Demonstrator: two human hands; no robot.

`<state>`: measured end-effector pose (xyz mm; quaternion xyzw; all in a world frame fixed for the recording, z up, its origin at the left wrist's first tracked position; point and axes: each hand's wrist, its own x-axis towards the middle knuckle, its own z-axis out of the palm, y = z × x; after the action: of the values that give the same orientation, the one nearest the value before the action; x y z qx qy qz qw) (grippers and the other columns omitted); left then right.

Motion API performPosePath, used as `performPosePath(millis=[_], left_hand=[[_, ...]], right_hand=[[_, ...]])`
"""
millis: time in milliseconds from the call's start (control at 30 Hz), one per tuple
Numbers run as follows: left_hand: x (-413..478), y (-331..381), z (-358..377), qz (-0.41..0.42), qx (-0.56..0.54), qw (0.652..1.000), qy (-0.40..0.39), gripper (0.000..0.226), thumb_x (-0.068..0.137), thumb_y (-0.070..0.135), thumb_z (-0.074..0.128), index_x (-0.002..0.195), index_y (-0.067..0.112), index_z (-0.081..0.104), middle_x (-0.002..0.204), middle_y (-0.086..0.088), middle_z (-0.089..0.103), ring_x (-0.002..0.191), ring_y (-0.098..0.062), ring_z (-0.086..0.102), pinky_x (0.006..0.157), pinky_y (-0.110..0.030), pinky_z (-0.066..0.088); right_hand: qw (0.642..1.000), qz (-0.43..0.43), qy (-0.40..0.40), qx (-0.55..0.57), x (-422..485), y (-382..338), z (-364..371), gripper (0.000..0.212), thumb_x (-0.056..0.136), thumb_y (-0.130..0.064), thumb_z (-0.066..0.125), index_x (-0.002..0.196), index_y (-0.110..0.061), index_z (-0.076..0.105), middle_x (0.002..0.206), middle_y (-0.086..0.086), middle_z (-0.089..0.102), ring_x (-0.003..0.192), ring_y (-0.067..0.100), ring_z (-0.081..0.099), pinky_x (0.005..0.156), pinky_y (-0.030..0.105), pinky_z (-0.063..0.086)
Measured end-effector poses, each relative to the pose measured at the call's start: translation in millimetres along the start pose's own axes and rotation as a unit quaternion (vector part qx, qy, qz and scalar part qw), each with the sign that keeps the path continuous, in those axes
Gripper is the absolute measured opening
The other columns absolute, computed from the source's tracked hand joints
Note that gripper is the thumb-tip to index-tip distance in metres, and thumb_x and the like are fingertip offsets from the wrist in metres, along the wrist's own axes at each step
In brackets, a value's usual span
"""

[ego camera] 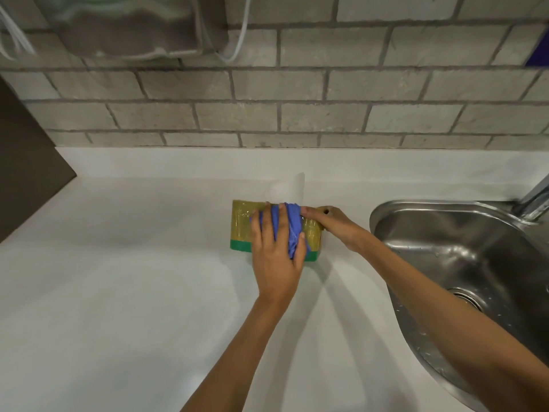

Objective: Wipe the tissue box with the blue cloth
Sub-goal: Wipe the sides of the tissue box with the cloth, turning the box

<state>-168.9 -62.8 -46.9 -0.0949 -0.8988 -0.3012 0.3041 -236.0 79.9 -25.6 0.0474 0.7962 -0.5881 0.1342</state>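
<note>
A yellow tissue box (241,221) with a green lower band lies on the white counter (118,278), and a white tissue (286,188) sticks up from its top. My left hand (274,257) presses the crumpled blue cloth (292,227) flat on the box's top. My right hand (335,224) grips the box's right end, holding it in place. Most of the box's top is hidden under the cloth and my left hand.
A steel sink (463,263) is set into the counter on the right, with a tap (534,200) at its far corner. A brick wall (297,114) rises behind. A dark panel (26,162) stands at the left.
</note>
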Motion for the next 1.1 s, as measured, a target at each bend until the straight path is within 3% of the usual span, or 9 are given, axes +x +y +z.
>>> performPosePath(millis=[67, 133, 233, 367, 467, 667, 800, 933, 1100], left_hand=[[-3, -18, -4, -0.020, 0.004, 1.000, 0.015, 0.052, 0.088, 0.031, 0.054, 0.133, 0.005, 0.051, 0.137, -0.022, 0.051, 0.131, -0.044, 0.041, 0.103, -0.047, 0.041], [5, -28, -8, -0.116, -0.038, 0.992, 0.026, 0.051, 0.090, 0.027, 0.054, 0.137, 0.009, 0.046, 0.145, -0.020, 0.041, 0.138, -0.040, 0.030, 0.104, -0.043, 0.039], [21, -18, -1, -0.181, -0.079, 0.979, 0.049, 0.052, 0.093, 0.027, 0.048, 0.140, 0.007, 0.040, 0.146, -0.018, 0.038, 0.139, -0.033, 0.024, 0.107, -0.040, 0.037], [2, 10, 5, -0.054, -0.055, 0.997, 0.006, 0.056, 0.089, 0.033, 0.044, 0.138, 0.008, 0.043, 0.141, -0.018, 0.046, 0.135, -0.034, 0.029, 0.108, -0.044, 0.036], [-12, -9, 5, -0.006, -0.022, 1.000, 0.007, 0.055, 0.087, 0.034, 0.048, 0.136, 0.008, 0.048, 0.139, -0.019, 0.050, 0.134, -0.038, 0.033, 0.107, -0.044, 0.036], [20, -37, -3, -0.209, -0.082, 0.972, 0.064, 0.053, 0.090, 0.024, 0.053, 0.139, 0.008, 0.042, 0.146, -0.018, 0.039, 0.137, -0.035, 0.026, 0.105, -0.041, 0.038], [16, -6, 2, -0.130, -0.071, 0.988, 0.031, 0.053, 0.090, 0.034, 0.046, 0.137, 0.009, 0.045, 0.142, -0.020, 0.043, 0.135, -0.036, 0.030, 0.104, -0.043, 0.040], [-16, -8, 4, 0.014, -0.023, 1.000, 0.011, 0.051, 0.089, 0.031, 0.049, 0.134, 0.008, 0.050, 0.138, -0.018, 0.051, 0.133, -0.038, 0.034, 0.107, -0.044, 0.036], [7, -32, -3, -0.184, -0.085, 0.978, 0.055, 0.046, 0.092, 0.023, 0.053, 0.136, 0.012, 0.047, 0.147, -0.016, 0.039, 0.139, -0.036, 0.024, 0.105, -0.033, 0.032]], right_hand=[[1.000, -0.001, 0.003, 0.010, -2, 1, -1, 0.033, 0.070, -0.054, 0.067, 0.071, -0.021, 0.062, 0.055, -0.018, 0.065, 0.058, -0.005, 0.060, 0.057, 0.009, 0.043], [1.000, -0.003, -0.001, 0.020, -3, 0, 1, 0.027, 0.074, -0.048, 0.067, 0.068, -0.023, 0.058, 0.047, -0.023, 0.062, 0.049, -0.011, 0.058, 0.048, 0.003, 0.041], [1.000, 0.004, 0.005, 0.019, -3, -4, 8, 0.029, 0.071, -0.052, 0.067, 0.068, -0.024, 0.061, 0.049, -0.022, 0.064, 0.051, -0.011, 0.059, 0.051, 0.006, 0.042], [1.000, 0.008, 0.012, 0.026, -2, -5, 7, 0.035, 0.069, -0.059, 0.064, 0.073, -0.025, 0.068, 0.061, -0.016, 0.066, 0.065, -0.001, 0.061, 0.062, 0.013, 0.043], [0.999, 0.017, 0.000, 0.032, -6, -1, 3, 0.030, 0.073, -0.056, 0.062, 0.075, -0.025, 0.066, 0.057, -0.019, 0.068, 0.060, -0.006, 0.062, 0.054, 0.007, 0.042], [0.999, 0.033, 0.000, 0.036, -6, -5, 5, 0.027, 0.074, -0.052, 0.063, 0.078, -0.026, 0.065, 0.070, -0.016, 0.068, 0.068, -0.003, 0.061, 0.056, 0.009, 0.040], [0.999, 0.028, 0.010, 0.042, -5, -12, 7, 0.028, 0.073, -0.054, 0.063, 0.074, -0.026, 0.063, 0.050, -0.022, 0.065, 0.048, -0.012, 0.059, 0.042, 0.001, 0.038], [0.999, 0.020, -0.002, 0.035, -7, -14, 2, 0.029, 0.072, -0.054, 0.064, 0.077, -0.025, 0.065, 0.055, -0.021, 0.068, 0.054, -0.012, 0.062, 0.045, 0.002, 0.040], [0.999, 0.033, -0.003, 0.022, -8, -8, 3, 0.030, 0.073, -0.053, 0.064, 0.079, -0.024, 0.065, 0.079, -0.013, 0.068, 0.076, -0.001, 0.060, 0.060, 0.012, 0.037]])
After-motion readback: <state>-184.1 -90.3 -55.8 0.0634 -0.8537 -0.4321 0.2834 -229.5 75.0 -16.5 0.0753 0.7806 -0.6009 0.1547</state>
